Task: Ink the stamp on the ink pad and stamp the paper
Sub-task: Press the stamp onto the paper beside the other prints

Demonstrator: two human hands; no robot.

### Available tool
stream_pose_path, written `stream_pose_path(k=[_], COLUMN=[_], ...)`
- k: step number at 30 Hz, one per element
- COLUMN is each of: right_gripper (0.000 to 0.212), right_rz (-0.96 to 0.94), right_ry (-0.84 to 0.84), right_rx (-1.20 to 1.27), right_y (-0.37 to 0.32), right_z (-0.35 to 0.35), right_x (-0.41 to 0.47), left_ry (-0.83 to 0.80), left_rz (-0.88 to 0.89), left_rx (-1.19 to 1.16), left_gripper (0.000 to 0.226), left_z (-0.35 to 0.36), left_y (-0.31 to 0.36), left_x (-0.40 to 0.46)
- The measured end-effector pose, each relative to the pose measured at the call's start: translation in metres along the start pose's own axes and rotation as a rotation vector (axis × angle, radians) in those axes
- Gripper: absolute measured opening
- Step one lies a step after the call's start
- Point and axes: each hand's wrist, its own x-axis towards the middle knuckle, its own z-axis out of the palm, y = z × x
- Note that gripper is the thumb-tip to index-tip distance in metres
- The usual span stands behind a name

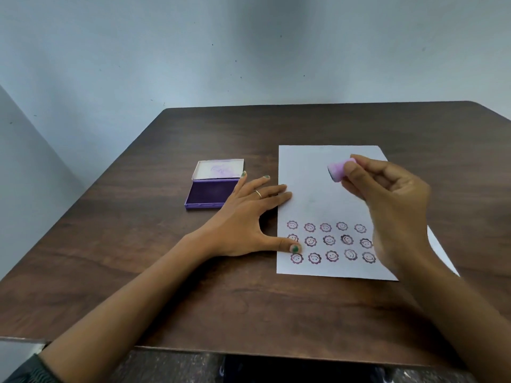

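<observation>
A white sheet of paper (318,189) lies on the brown table, its lower part covered with three rows of purple smiling-flower prints (329,240). My right hand (387,194) holds a small pink stamp (338,168) in the air above the blank upper part of the sheet, the stamp face tilted to the left. My left hand (246,217) lies flat with fingers spread, thumb and fingertips pressing the sheet's left edge. The purple ink pad (210,193) sits open just left of that hand, its clear lid (218,169) folded back.
The dark wooden table (166,272) runs to a pale wall behind and on the left. Its front edge is near my body. Bare tabletop lies left of the ink pad and in front of the paper.
</observation>
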Motion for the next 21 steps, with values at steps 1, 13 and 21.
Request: stream_pose_path(k=[1, 13, 21], right_gripper=[0.021, 0.009, 0.015], right_rz=[0.055, 0.213, 0.111], right_ry=[0.005, 0.031, -0.036], right_rx=[0.052, 0.153, 0.106], right_y=[0.001, 0.004, -0.010], right_z=[-0.002, -0.004, 0.017], right_x=[0.001, 0.006, 0.019], left_ry=[0.002, 0.139, 0.455], left_rz=[0.004, 0.050, -0.081], left_rx=[0.001, -0.040, 0.056], left_gripper=[0.095, 0.084, 0.047], left_z=[0.000, 0.002, -0.009], left_y=[-0.001, -0.004, -0.006], left_x=[0.000, 0.001, -0.001])
